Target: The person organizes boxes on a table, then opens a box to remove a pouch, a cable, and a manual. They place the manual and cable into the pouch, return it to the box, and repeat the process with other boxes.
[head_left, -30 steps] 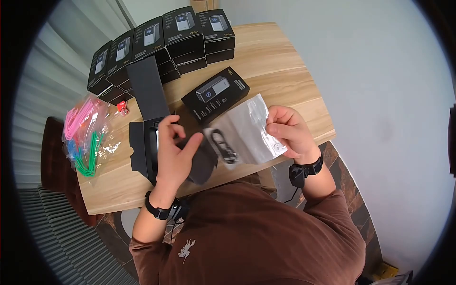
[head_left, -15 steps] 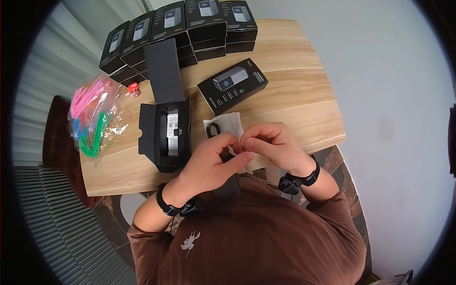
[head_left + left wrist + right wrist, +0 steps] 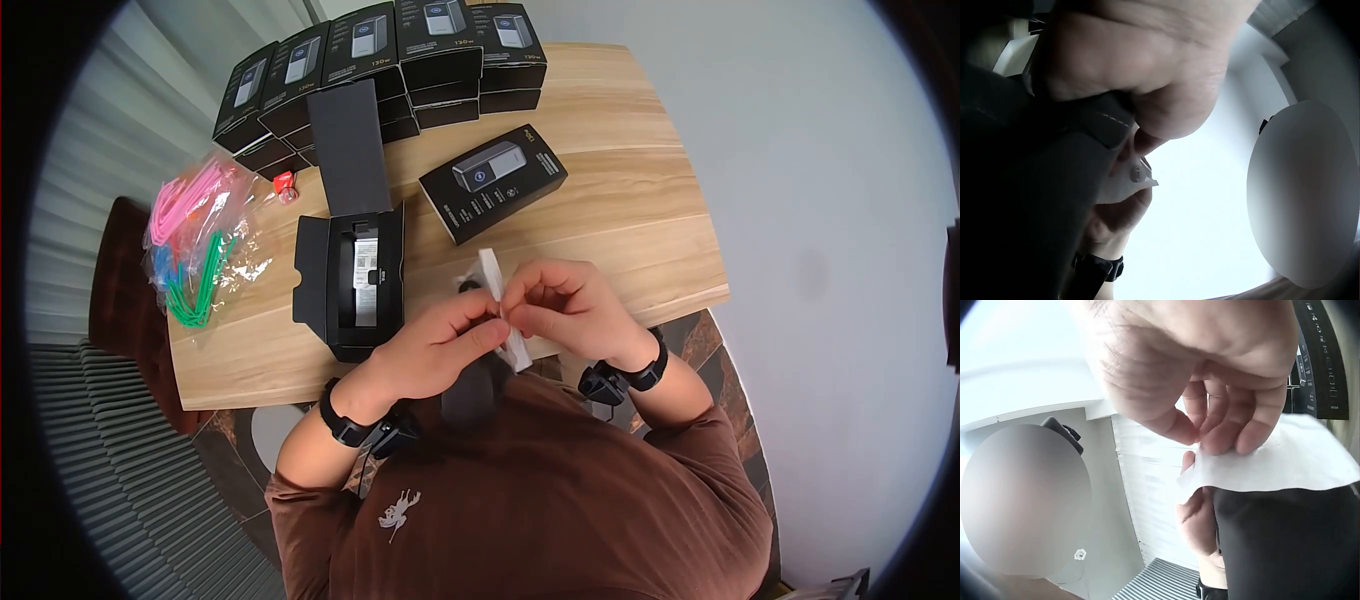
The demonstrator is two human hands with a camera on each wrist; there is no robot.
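Observation:
Both hands meet over the table's front edge at a small translucent plastic bag (image 3: 488, 268), now seen nearly edge-on. My right hand (image 3: 565, 305) pinches the bag's edge between thumb and fingertips. Opposite it, my left hand (image 3: 440, 345) pinches the same edge, thumb towards me. A dark grey fabric pouch (image 3: 472, 400) hangs under the left hand, its stitched hem (image 3: 1110, 119) against the palm in the left wrist view. Part of a black cable (image 3: 468, 286) shows beside the bag; the fingers hide the rest. In the right wrist view, the white bag (image 3: 1272, 465) spreads across the pouch (image 3: 1285, 537).
Left of the hands stands an opened black box (image 3: 390, 290), lid raised, with a white label inside. A closed black box (image 3: 493, 180) lies behind the bag. Stacked boxes (image 3: 365, 45) line the back. Coloured ties in clear bags (image 3: 205, 240) and a small red item (image 3: 285, 187) lie left.
The right hand has brought the bag leftward to the left hand, whose raised fingers have closed on its edge. The bag, spread wide with its cable showing, has turned edge-on. The view has shifted slightly.

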